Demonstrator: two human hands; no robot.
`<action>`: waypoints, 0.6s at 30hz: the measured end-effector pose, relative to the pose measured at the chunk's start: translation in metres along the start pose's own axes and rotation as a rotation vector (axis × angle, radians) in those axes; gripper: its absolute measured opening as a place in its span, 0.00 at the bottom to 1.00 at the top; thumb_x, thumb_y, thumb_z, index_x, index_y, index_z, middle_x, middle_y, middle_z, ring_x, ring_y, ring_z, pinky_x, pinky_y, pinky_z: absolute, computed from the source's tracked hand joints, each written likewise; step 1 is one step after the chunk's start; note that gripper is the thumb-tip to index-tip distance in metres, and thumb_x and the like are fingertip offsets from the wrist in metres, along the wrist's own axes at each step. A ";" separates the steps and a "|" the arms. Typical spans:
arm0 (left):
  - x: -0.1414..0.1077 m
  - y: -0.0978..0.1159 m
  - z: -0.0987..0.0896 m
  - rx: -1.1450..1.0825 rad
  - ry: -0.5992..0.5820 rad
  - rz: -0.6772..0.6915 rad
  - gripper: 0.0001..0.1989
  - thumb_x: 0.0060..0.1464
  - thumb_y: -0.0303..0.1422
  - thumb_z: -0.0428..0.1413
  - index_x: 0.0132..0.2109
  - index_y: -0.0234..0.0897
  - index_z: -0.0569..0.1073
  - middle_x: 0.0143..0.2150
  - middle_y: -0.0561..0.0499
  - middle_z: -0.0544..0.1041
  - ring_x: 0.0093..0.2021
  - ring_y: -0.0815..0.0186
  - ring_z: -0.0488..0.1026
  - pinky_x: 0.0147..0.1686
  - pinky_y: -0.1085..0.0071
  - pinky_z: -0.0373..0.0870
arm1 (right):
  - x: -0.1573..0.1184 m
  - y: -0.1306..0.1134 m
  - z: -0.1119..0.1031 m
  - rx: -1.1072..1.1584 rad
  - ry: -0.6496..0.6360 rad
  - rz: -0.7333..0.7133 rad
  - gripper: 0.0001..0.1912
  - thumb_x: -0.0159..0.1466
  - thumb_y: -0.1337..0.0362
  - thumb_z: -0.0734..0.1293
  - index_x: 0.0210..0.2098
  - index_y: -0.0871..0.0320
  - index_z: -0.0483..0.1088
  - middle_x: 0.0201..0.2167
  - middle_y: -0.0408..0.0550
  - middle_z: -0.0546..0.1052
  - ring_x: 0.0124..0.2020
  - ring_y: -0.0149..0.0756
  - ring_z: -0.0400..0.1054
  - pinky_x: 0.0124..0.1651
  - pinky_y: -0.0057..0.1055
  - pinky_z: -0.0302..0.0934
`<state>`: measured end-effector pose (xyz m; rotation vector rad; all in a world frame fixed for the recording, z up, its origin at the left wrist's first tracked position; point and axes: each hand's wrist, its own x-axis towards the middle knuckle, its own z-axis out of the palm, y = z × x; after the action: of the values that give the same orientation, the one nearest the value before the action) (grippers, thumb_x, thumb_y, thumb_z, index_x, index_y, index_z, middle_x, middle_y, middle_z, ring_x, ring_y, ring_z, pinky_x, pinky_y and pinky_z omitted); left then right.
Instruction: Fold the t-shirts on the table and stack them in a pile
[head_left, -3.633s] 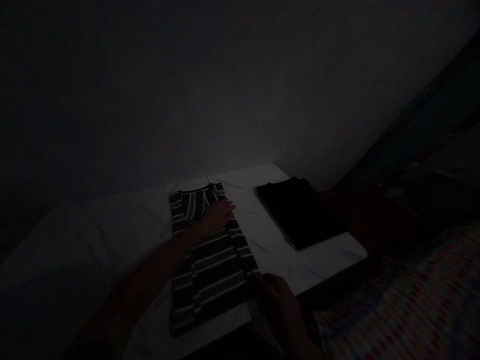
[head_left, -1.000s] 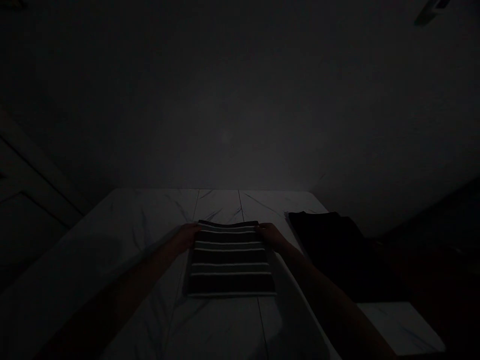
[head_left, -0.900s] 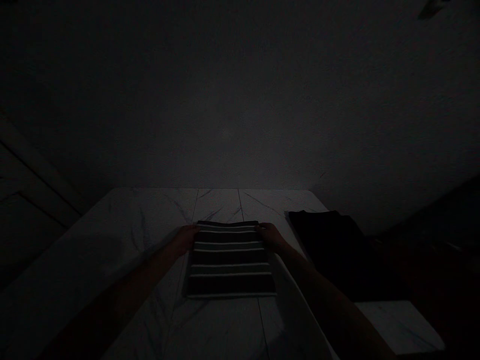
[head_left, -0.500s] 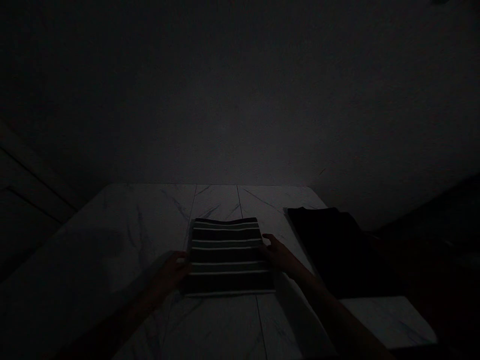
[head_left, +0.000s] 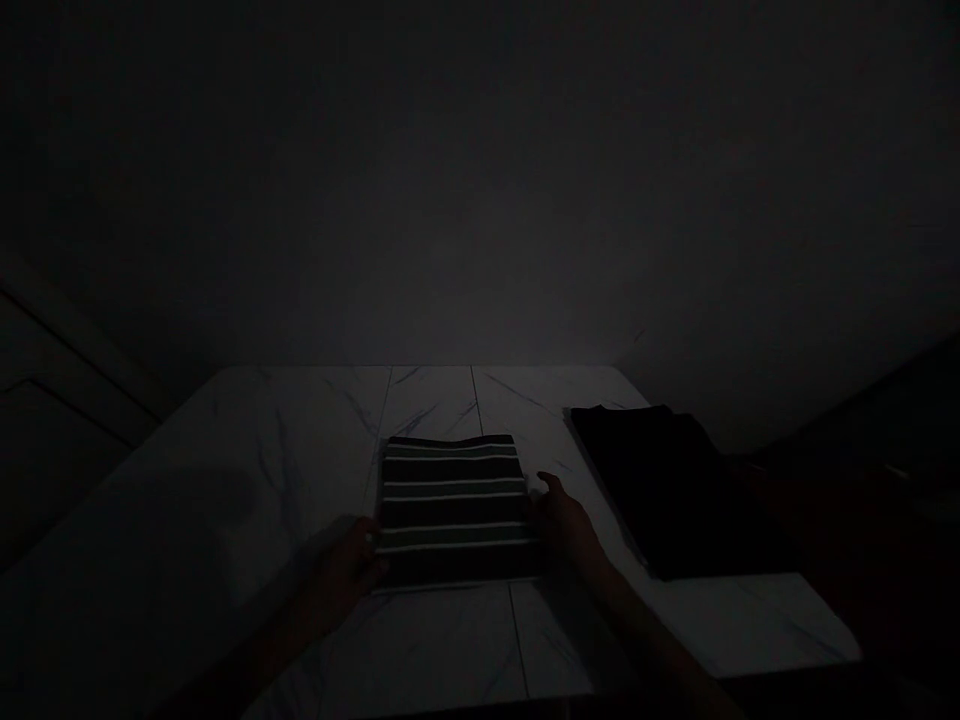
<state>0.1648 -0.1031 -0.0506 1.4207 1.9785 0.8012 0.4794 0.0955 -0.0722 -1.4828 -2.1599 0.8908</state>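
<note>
A folded striped cloth (head_left: 454,510), dark with pale and greyish-green bands, lies flat on the marble-patterned table (head_left: 435,645). At its lower left edge, my left hand (head_left: 349,570) is closed on the fabric, thumb near the corner. My right hand (head_left: 566,520) grips the right edge, with one finger stretched out beyond it; its other fingertips are hard to see in the dark. Whether the cloth is a garment cannot be made out.
To the right, a folded black cloth (head_left: 675,495) lies along the table's right side. A plain wall (head_left: 450,200) rises behind the table. Dim light hides much of the far right, and a panel with dark lines (head_left: 67,370) stands at the left.
My left hand has slid slightly down along the left edge. My right hand has shifted a little lower and outward on the right edge. The striped cloth stays nearly in place.
</note>
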 end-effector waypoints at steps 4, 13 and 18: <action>0.045 0.032 0.005 0.418 0.277 0.328 0.23 0.65 0.38 0.46 0.63 0.37 0.68 0.62 0.40 0.73 0.62 0.53 0.69 0.60 0.54 0.67 | 0.019 -0.042 0.011 -0.228 0.113 -0.292 0.28 0.69 0.64 0.56 0.67 0.63 0.59 0.62 0.62 0.70 0.62 0.47 0.65 0.60 0.43 0.62; 0.092 0.010 0.057 0.870 0.265 0.329 0.30 0.67 0.44 0.44 0.69 0.34 0.62 0.73 0.37 0.57 0.73 0.46 0.52 0.67 0.41 0.53 | 0.054 -0.058 0.055 -0.537 -0.113 -0.554 0.36 0.72 0.46 0.55 0.72 0.61 0.53 0.73 0.58 0.50 0.74 0.52 0.39 0.72 0.55 0.37; 0.099 0.013 0.048 0.912 0.289 0.197 0.32 0.67 0.44 0.44 0.70 0.30 0.60 0.73 0.33 0.55 0.73 0.44 0.52 0.65 0.40 0.55 | 0.063 -0.048 0.043 -0.530 -0.118 -0.463 0.40 0.72 0.43 0.53 0.73 0.62 0.47 0.74 0.58 0.46 0.75 0.52 0.37 0.72 0.56 0.36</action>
<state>0.1813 0.0018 -0.0829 2.1083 2.6207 0.1399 0.3957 0.1293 -0.0739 -1.0543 -2.8086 0.2575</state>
